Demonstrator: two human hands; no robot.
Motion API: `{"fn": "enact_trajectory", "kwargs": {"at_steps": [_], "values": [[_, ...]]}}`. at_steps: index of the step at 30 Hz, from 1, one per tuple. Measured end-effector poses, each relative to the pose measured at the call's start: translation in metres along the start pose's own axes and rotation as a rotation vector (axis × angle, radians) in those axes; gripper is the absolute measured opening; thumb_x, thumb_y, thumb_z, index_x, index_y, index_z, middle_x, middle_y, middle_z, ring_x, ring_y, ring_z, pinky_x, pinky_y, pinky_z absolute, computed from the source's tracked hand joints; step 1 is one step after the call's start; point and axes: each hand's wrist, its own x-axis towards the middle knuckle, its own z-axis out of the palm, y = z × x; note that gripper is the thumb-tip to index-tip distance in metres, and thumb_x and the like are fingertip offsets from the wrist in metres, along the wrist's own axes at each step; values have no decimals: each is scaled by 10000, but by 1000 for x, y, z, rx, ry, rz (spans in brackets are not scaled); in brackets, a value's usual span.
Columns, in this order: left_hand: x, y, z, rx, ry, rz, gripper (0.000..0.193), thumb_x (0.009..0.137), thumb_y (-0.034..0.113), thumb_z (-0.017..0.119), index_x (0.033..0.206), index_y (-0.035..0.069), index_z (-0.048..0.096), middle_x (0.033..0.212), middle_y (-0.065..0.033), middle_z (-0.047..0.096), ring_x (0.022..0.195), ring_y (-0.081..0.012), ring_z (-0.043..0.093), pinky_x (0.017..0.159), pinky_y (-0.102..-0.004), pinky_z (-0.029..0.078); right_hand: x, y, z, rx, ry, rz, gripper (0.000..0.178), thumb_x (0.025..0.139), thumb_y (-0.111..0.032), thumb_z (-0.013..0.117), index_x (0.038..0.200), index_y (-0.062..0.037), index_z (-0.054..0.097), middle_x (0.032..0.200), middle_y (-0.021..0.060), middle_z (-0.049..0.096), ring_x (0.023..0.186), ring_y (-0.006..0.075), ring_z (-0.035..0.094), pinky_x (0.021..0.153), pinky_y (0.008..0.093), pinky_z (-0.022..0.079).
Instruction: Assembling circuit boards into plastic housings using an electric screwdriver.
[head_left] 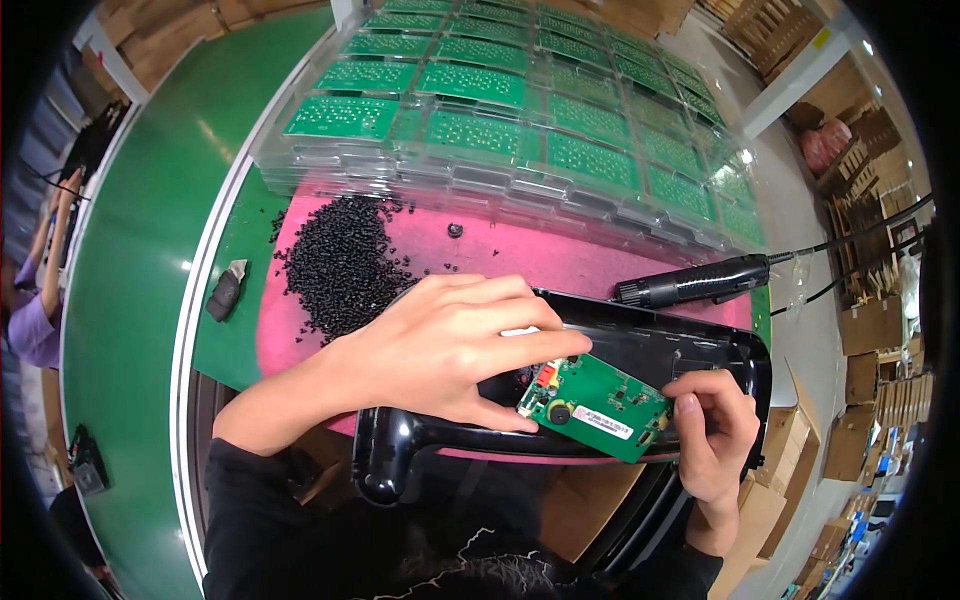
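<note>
A green circuit board (600,400) with a white label and small parts is held tilted over a glossy black plastic housing (640,335). My left hand (465,345) grips the board's left end, thumb at the lower edge and fingers over the upper one. At its right end, my right hand (712,425) pinches the board between thumb and curled fingers. The housing lies on a pink mat (500,250), its rounded handle-like end (385,470) toward the lower left. Part of its inside is hidden under the board and my left hand.
Beyond the mat stand stacked clear trays (480,140) of green boards. A heap of small black screws (340,265) lies left on the mat. A black electric screwdriver (690,282) with a cable rests at right. A dark lump (227,292) sits left; another person (40,310) is far left.
</note>
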Motion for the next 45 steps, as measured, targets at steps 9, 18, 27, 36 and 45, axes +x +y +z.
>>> {"fn": "enact_trajectory", "kwargs": {"at_steps": [9, 18, 27, 36, 45], "values": [[-6, 9, -15, -88, -227, -16, 585, 614, 442, 844, 1019, 47, 699, 680, 6, 536, 587, -157, 552, 464, -283, 420, -27, 13, 4, -29, -282, 16, 650, 592, -316, 943, 1031, 0, 583, 913, 148, 694, 798, 222, 712, 700, 305, 581], [-11, 5, 2, 180, -265, -177, 604, 635, 466, 832, 1053, 56, 684, 741, -17, 579, 655, -178, 608, 486, -298, 462, 8, 44, 16, -121, -116, -94, 526, 595, -134, 886, 1046, -27, 638, 1099, 135, 666, 967, 274, 653, 851, 347, 527], [-11, 8, 8, 341, -388, -238, 674, 645, 476, 805, 1156, 66, 648, 842, -6, 545, 750, -150, 586, 505, -292, 434, 8, 58, 27, -171, -110, -93, 543, 592, -80, 873, 1075, -21, 633, 1131, 125, 609, 1039, 312, 580, 898, 389, 485], [-8, 6, 9, 325, -421, -257, 706, 655, 451, 797, 1220, 62, 628, 826, -8, 493, 729, -150, 542, 514, -289, 427, 9, 57, 32, -191, -77, -46, 538, 555, -82, 862, 1046, -24, 650, 1111, 122, 618, 1028, 298, 603, 888, 381, 489], [-9, 6, 6, 327, -427, -234, 724, 692, 494, 740, 1239, 38, 611, 823, -7, 488, 766, -146, 535, 517, -271, 431, 11, 52, 31, -198, -88, -28, 532, 573, -54, 871, 1052, -25, 640, 1103, 125, 606, 1010, 312, 577, 875, 390, 485]]}}
